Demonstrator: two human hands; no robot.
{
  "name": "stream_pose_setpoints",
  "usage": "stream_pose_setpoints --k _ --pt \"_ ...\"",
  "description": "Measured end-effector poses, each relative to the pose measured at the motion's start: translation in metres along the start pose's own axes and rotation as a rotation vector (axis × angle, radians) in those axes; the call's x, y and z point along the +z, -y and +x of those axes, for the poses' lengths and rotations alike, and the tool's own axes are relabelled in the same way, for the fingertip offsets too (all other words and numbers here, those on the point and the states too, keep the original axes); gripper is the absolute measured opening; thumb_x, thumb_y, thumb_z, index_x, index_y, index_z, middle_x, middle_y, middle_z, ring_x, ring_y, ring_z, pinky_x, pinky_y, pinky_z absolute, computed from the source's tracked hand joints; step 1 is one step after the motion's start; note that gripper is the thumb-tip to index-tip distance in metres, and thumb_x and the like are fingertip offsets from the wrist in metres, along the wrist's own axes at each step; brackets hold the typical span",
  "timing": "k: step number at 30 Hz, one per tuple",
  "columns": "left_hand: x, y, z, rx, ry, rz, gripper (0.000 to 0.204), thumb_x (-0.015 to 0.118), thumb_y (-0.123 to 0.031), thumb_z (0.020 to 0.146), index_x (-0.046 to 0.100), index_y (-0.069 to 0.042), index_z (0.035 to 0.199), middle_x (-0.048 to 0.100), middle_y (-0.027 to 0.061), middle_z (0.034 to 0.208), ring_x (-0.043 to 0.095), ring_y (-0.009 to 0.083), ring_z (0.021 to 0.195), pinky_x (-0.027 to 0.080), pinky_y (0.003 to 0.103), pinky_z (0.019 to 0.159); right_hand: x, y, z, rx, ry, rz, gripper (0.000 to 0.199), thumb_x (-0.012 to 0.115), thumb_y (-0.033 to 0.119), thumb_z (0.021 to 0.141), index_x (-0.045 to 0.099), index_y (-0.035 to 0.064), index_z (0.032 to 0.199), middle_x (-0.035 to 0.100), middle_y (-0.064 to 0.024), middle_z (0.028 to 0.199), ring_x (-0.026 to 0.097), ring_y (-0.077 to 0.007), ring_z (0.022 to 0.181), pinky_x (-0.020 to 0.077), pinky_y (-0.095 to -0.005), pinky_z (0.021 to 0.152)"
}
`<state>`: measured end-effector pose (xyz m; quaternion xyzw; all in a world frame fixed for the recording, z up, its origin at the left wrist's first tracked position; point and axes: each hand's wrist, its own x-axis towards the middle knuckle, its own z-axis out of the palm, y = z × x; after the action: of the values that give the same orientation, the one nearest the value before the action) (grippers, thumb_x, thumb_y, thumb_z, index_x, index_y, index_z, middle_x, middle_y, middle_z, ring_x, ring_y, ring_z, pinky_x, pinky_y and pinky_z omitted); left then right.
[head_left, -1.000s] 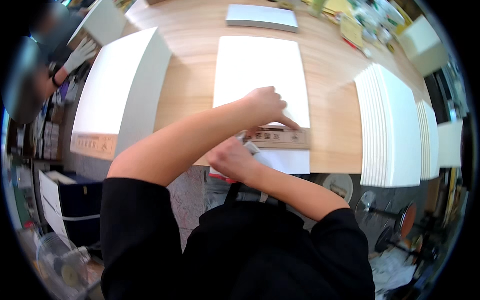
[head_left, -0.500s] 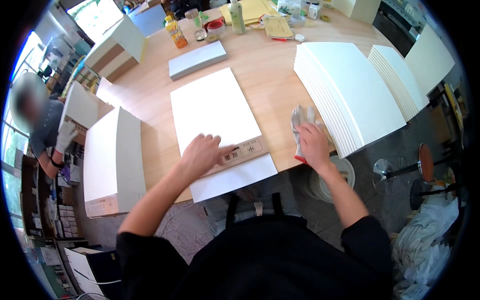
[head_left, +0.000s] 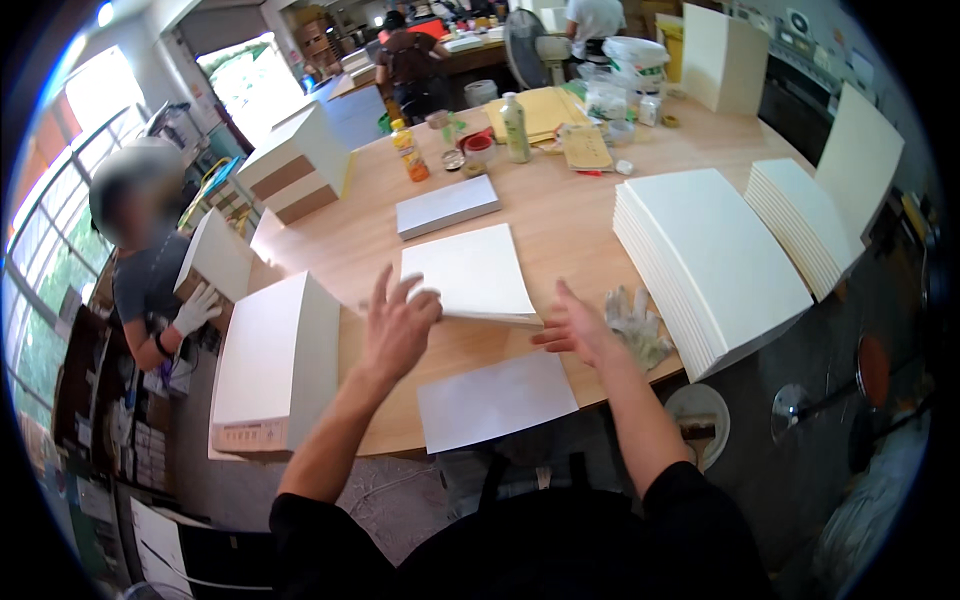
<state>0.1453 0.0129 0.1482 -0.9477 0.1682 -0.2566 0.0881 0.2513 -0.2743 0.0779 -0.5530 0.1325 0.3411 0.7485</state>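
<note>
My left hand [head_left: 398,322] is raised with fingers spread, close to the near left corner of a white panel-like block [head_left: 468,265] on the table. My right hand [head_left: 580,328] hovers off its near right corner, thumb up and fingers apart; nothing shows in it. Whether either hand touches the block I cannot tell. Nearer to me, a loose white sheet of paper [head_left: 497,402] lies along the table's front edge. Just beyond my right wrist rests a pale work glove [head_left: 636,330], partly hidden by the hand.
A tall stack of white panels [head_left: 262,350] stands at left, two more stacks [head_left: 710,255] [head_left: 800,215] at right. Behind the block lies a flat grey-white stack [head_left: 447,208]. Bottles [head_left: 515,130] and yellow papers [head_left: 540,112] are farther back. A gloved co-worker [head_left: 160,270] stands at left.
My left hand has come off the block's brown printed strip, which no longer shows. My right hand has left the glove and moved towards the block. The block sits farther from the paper, and the view has tilted up.
</note>
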Motion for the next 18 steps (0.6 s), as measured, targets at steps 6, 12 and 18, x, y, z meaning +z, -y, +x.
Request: stream_pose_setpoints --k 6,12,18 --pt "-0.116 0.042 -0.072 -0.042 -0.215 0.208 0.014 0.072 -0.012 0.089 0.078 -0.019 0.099 0.075 -0.0045 0.128 0.060 0.0236 0.136 0.028 0.061 0.127 0.127 -0.068 0.052 -0.255 0.507 0.380 0.047 0.060 0.013 0.104 0.047 -0.0044 0.146 0.063 -0.0178 0.135 0.067 -0.0278 0.119 0.0583 -0.0419 0.100" --pt "-0.159 0.101 -0.266 -0.520 -0.272 0.520 0.042 0.077 -0.019 0.086 0.077 -0.027 0.127 0.070 -0.0024 0.141 0.056 0.0256 0.142 0.030 0.058 0.126 0.305 -0.074 -0.006 -0.382 0.767 0.243 0.040 0.059 0.013 0.106 0.051 -0.0011 0.143 0.066 -0.0143 0.130 0.068 -0.0214 0.114 0.0594 -0.0382 0.093" --pt "-0.144 0.145 -0.393 -0.996 -0.172 -0.144 0.058 0.086 -0.018 0.078 0.075 -0.021 0.134 0.066 0.0063 0.147 0.053 0.0283 0.145 0.037 0.048 0.124 0.379 -0.120 0.019 -0.430 0.699 -0.521 0.040 0.070 0.024 0.102 0.056 -0.0030 0.127 0.076 -0.0121 0.102 0.072 -0.0163 0.079 0.0561 -0.0269 0.065"
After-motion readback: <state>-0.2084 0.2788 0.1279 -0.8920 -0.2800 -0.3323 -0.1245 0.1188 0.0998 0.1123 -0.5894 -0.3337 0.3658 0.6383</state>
